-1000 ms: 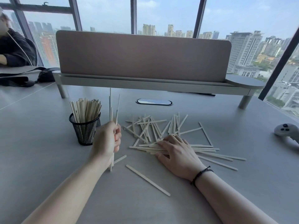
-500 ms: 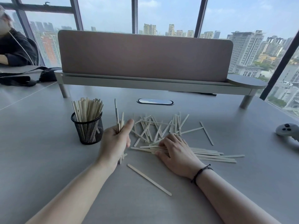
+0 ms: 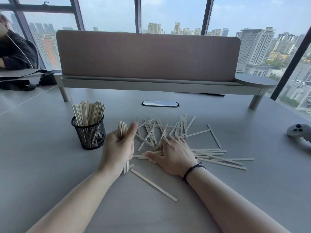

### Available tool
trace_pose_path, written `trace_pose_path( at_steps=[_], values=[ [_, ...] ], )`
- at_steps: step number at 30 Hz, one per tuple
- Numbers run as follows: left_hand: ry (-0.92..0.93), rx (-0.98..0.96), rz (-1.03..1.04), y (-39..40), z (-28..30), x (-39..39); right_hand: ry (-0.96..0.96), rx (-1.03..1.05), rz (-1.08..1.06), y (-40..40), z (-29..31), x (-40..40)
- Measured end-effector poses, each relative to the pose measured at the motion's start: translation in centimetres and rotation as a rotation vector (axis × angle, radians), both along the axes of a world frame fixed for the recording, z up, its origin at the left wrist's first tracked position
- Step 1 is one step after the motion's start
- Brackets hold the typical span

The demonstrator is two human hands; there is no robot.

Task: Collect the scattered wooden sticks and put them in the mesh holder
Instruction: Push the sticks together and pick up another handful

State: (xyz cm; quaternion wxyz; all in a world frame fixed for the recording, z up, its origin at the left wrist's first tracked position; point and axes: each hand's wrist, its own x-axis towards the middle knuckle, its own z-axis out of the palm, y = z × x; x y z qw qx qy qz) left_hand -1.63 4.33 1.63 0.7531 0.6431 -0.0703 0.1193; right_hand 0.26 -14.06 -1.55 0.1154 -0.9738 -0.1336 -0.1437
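Observation:
A black mesh holder [image 3: 89,135] stands left of centre on the grey table, packed with upright wooden sticks [image 3: 88,113]. Just to its right, my left hand [image 3: 118,150] grips a small upright bundle of sticks [image 3: 122,129], whose lower ends touch the table. My right hand [image 3: 175,152] lies flat, fingers spread, on a heap of scattered sticks [image 3: 159,128] that spreads back and to the right [image 3: 218,157]. One loose stick [image 3: 153,184] lies slanted between my forearms.
A raised shelf with a brown screen [image 3: 148,54] spans the back of the table [image 3: 42,157]. A grey controller [image 3: 299,132] lies at the right edge. A cable port [image 3: 159,103] sits mid-table. A seated person [image 3: 15,49] and a black bag [image 3: 33,79] are far left.
The sticks in my left hand have slid down into an even bundle, their tops now lower and level. My right hand has spread flatter on the heap.

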Motion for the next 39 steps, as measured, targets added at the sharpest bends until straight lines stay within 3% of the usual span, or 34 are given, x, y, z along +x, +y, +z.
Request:
trace_pose_path(
  at_steps=[12,22,31,39],
  values=[
    [-0.007,-0.046,0.020,0.6,1.1,0.0,-0.116,-0.036,0.124,-0.2,0.1,-0.4],
    [-0.027,-0.058,0.022,0.7,1.5,-0.3,-0.098,-0.075,0.106,0.2,0.8,-0.7],
    [-0.044,-0.149,-0.021,1.1,1.7,0.1,-0.319,-0.033,0.136,-0.1,0.4,-0.3],
    [-0.039,-0.175,-0.024,1.2,2.1,-0.1,-0.243,0.029,0.105,-0.6,0.6,-0.3]
  ],
)
